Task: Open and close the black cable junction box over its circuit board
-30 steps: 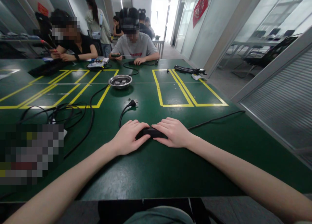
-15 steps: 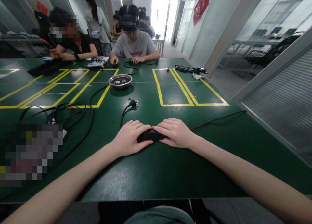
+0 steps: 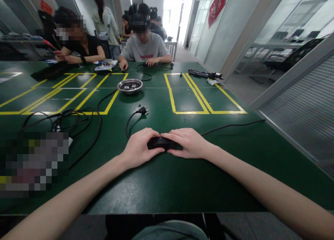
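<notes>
A black power adapter (image 3: 162,143) lies on the green table in front of me. Around its left end my left hand (image 3: 139,146) is closed, thumb on the near side and fingers on the far side. My right hand (image 3: 188,142) grips the right end the same way, and the two index fingertips nearly meet on top. Beyond my left hand, a short black cord curls up to a mains plug (image 3: 142,110) with its prongs pointing right. A thin black cable (image 3: 235,125) runs from beside my right hand toward the table's right edge. Both ends of the adapter are hidden by my hands.
A steel bowl (image 3: 129,86) with small metal parts stands ahead, near yellow tape outlines (image 3: 191,112). Tangled black cables (image 3: 68,120) and a blurred-out object (image 3: 33,163) lie to the left. A folded black tripod (image 3: 205,74) rests at the far right. Co-workers (image 3: 146,47) sit opposite.
My left fingers have drawn back slightly, showing more of the adapter's top. The right hand barely shifts and both keep their hold. Across the table, a co-worker's hand has moved slightly.
</notes>
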`<state>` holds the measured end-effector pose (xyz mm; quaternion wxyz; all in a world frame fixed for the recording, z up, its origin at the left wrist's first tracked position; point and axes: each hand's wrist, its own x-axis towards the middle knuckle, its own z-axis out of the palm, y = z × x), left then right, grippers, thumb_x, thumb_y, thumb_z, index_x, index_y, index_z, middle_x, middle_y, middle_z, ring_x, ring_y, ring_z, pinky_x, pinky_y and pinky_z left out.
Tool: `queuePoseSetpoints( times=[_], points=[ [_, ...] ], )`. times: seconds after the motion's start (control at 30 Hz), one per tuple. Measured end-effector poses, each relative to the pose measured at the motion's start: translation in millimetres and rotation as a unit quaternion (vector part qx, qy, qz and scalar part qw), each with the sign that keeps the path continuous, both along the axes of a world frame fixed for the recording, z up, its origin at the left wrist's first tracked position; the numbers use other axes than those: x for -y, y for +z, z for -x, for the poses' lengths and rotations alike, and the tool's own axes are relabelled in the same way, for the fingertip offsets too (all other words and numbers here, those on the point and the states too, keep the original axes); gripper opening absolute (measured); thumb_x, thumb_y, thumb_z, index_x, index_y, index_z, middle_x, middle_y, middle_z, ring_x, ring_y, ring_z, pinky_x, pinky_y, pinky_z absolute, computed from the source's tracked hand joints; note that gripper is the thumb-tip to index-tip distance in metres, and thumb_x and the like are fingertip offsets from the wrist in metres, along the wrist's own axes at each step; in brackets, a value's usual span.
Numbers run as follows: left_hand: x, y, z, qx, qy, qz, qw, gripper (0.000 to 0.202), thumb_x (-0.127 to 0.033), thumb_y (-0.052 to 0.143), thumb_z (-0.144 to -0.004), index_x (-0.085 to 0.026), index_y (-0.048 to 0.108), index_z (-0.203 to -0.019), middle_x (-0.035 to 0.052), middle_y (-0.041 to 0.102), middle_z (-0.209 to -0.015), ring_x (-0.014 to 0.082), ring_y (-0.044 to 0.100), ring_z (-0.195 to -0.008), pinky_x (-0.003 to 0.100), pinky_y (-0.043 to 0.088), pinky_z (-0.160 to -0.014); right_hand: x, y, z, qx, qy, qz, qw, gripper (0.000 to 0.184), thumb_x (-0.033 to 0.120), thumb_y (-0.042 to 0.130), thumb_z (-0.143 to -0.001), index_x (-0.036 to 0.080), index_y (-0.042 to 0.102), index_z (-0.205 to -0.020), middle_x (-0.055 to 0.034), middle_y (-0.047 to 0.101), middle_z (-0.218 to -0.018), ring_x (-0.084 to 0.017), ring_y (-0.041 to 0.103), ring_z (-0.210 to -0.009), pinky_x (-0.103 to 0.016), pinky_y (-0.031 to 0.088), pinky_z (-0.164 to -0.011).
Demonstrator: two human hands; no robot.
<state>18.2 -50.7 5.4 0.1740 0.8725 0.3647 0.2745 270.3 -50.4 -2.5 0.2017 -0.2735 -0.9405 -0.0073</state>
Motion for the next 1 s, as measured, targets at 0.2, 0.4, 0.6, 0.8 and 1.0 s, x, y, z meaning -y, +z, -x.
queuePoseSetpoints(
  times=[0.2,0.4,0.6,0.8,1.0],
  points=[
    [-1.6,-0.6,-0.2,-0.027,-0.014,-0.059,0.998,0.025,-0.036,0.079,-0.086,-0.020,0.064,-0.098,0.0037,0.070,-0.091,0.0220,0.065,-0.087,0.034,0.052,-0.077,1.7,-0.6,2.8,-0.065,0.003,0.030,0.997,0.028,0.038,0.056,-0.103,0.016,0.065,-0.117,-0.0096,0.072,-0.094,-0.022,0.068,-0.083,-0.032,0.051,-0.072],
    [-2.0,-1.2,2.1,-0.038,-0.049,-0.067,0.996,0.022,-0.035,0.073,-0.093,-0.020,0.068,-0.108,0.0055,0.076,-0.097,0.0235,0.066,-0.089,0.036,0.051,-0.080,2.4,2.0,3.8,-0.066,0.003,0.018,0.998,0.028,0.039,0.056,-0.103,0.016,0.065,-0.116,-0.0097,0.074,-0.094,-0.021,0.068,-0.084,-0.032,0.051,-0.073],
    [-1.0,-2.9,1.0,-0.052,-0.046,-0.056,0.996,0.027,-0.035,0.075,-0.090,-0.018,0.069,-0.110,0.0064,0.076,-0.098,0.0245,0.065,-0.089,0.037,0.051,-0.079,5.0,1.5,6.0,-0.054,-0.014,0.053,0.997,0.027,0.039,0.055,-0.103,0.016,0.064,-0.114,-0.0078,0.074,-0.096,-0.020,0.072,-0.081,-0.029,0.050,-0.067],
    [-0.9,-1.9,0.0,-0.056,-0.026,-0.038,0.997,0.021,-0.038,0.068,-0.095,-0.018,0.070,-0.102,0.0057,0.074,-0.089,0.0225,0.064,-0.084,0.035,0.050,-0.076,6.5,2.1,6.5,-0.009,-0.014,0.048,0.999,0.040,0.039,0.050,-0.106,0.016,0.054,-0.138,-0.0106,0.071,-0.114,-0.021,0.072,-0.092,-0.030,0.053,-0.073],
    [-0.7,-0.9,1.0,-0.020,-0.012,-0.038,0.999,0.028,-0.037,0.071,-0.092,-0.018,0.070,-0.113,0.0072,0.076,-0.099,0.0251,0.065,-0.094,0.040,0.052,-0.085,4.3,4.7,3.2,0.103,-0.048,0.015,0.993,0.049,0.045,0.047,-0.106,0.027,0.047,-0.151,-0.0082,0.066,-0.117,-0.017,0.068,-0.074,-0.027,0.049,-0.060]
  ],
)
